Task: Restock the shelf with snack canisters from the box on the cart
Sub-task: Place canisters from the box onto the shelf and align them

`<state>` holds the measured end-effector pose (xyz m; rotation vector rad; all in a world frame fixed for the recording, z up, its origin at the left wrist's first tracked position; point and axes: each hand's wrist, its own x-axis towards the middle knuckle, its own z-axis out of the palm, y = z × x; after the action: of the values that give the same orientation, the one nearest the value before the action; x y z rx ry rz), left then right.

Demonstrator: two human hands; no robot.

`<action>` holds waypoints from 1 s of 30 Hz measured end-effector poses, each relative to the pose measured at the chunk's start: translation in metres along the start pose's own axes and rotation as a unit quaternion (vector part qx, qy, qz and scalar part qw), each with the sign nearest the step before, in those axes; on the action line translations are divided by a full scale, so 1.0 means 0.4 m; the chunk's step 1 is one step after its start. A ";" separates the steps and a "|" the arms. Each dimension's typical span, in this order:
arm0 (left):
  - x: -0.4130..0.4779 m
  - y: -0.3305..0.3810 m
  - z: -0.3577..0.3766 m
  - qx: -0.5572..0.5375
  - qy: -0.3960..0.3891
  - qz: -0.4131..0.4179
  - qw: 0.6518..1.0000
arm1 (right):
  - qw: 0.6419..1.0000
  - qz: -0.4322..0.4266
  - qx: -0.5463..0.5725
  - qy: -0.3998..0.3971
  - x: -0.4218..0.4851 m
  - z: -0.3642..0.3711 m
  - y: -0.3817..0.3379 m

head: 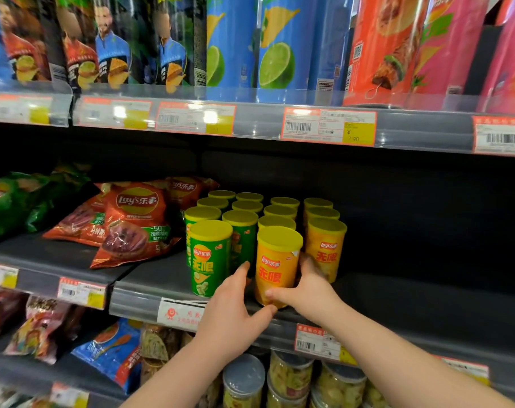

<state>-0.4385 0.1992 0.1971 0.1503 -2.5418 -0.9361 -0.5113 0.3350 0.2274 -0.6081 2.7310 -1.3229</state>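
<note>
A short yellow snack canister (275, 260) with a yellow lid stands at the front edge of the middle shelf (427, 307). My left hand (235, 307) cups its left side and base, and my right hand (309, 290) wraps its right side. Behind and beside it stand rows of matching canisters: green ones (210, 257) on the left, yellow ones (325, 248) on the right. The box and the cart are out of view.
Red chip bags (132, 225) and green bags (11, 201) lie on the shelf to the left. Tall canisters (277, 45) fill the shelf above. Clear-lidded cans (244, 381) and bags sit below. The middle shelf is bare to the right of the yellow rows.
</note>
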 end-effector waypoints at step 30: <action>-0.022 -0.030 0.032 0.183 0.021 0.132 0.974 | 0.999 0.032 0.003 -0.017 0.055 0.014 0.026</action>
<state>-0.4364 0.1998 0.1775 -0.0594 -2.5890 -0.3562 -0.5338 0.3286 0.2186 -0.5327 2.6939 -1.2932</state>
